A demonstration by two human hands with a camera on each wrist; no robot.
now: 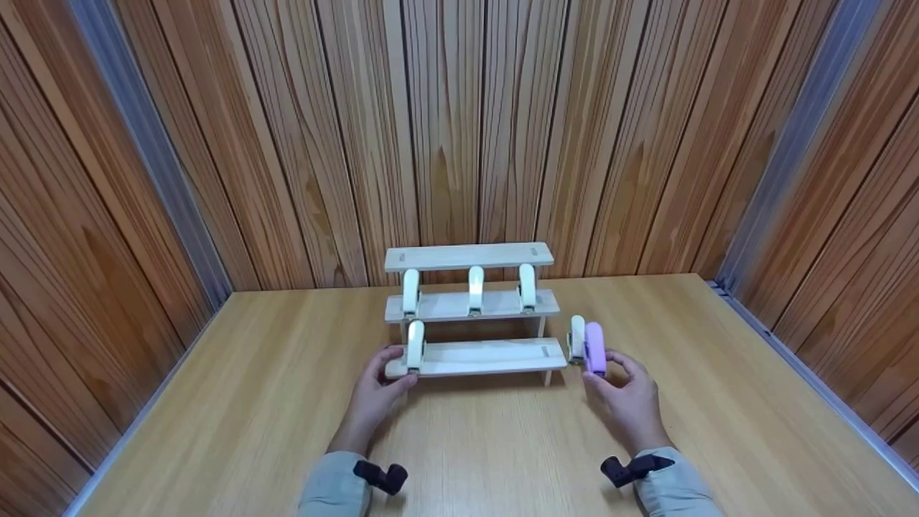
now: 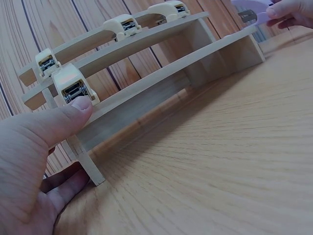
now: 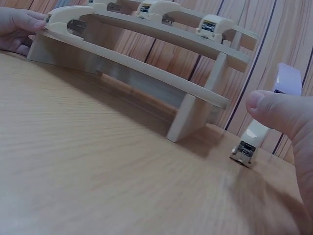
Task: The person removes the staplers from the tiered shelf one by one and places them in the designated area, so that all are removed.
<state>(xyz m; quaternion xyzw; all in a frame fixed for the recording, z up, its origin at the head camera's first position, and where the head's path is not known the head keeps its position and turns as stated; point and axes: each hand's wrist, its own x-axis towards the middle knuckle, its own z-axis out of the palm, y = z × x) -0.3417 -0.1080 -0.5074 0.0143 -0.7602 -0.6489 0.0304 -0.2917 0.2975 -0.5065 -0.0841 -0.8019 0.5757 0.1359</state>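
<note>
A pale wooden three-tier stand (image 1: 488,357) sits on the table. At its left end, my left hand (image 1: 377,388) grips the lowest shelf, thumb by the front of a cream stapler (image 1: 416,346) on that shelf and other fingers beside the end leg (image 2: 88,164). Off the stand's right end, my right hand (image 1: 632,398) holds a purple stapler (image 1: 594,348) between thumb and fingers. Just left of the purple one, partly overlapped by it, is another cream stapler (image 1: 576,337); in the right wrist view its metal front (image 3: 244,149) is at the tabletop.
Along the middle shelf (image 1: 445,305) stand three more cream staplers, at left (image 1: 411,292), centre (image 1: 475,289) and right (image 1: 527,287). The top shelf (image 1: 470,255) is behind them. Wood-panelled walls (image 1: 445,129) enclose the table (image 1: 287,359) at the back and sides.
</note>
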